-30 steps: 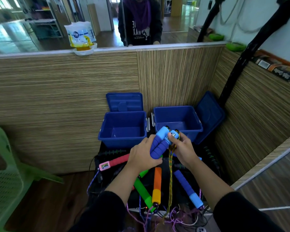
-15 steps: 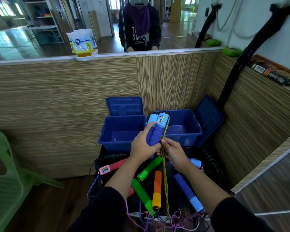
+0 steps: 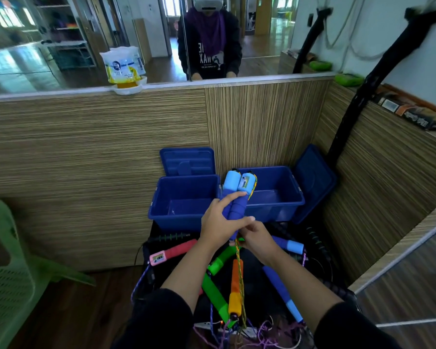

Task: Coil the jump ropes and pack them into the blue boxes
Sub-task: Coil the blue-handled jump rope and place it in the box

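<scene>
My left hand [image 3: 218,219] covered the middle of the blue handles [image 3: 233,195], and I couldn't see my right hand's [image 3: 256,236] fingertips. The yellow rope [image 3: 240,280] vanished into a tangle at the bottom edge; the handle label was too blurred to read.

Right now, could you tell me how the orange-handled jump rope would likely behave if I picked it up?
The orange handle looks rigid with a foam-like grip, so probably light and not slippery. Its cord joins a tangle of cords below, so it would likely dangle limply and snag.
</scene>
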Demonstrator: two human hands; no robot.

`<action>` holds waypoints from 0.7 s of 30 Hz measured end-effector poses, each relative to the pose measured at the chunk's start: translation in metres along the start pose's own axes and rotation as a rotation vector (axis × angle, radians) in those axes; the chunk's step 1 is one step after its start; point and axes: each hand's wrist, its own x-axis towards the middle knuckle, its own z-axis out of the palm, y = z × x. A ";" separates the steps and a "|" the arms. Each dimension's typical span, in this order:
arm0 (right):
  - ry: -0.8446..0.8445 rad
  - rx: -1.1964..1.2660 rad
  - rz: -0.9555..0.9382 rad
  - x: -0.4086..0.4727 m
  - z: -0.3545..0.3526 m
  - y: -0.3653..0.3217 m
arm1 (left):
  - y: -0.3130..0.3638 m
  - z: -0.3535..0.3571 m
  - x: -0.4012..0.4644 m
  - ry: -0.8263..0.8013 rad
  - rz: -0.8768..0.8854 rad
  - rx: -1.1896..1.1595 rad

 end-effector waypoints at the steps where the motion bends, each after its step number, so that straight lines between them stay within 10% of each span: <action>1: -0.003 -0.010 -0.009 -0.001 0.000 -0.001 | 0.000 -0.001 0.000 -0.007 -0.009 -0.031; 15: 0.149 -0.166 -0.165 -0.003 -0.003 -0.006 | 0.013 -0.021 0.005 0.100 -0.233 -0.683; 21: -0.086 -0.173 -0.104 -0.020 -0.007 -0.011 | 0.007 -0.034 0.006 0.114 -0.256 -0.742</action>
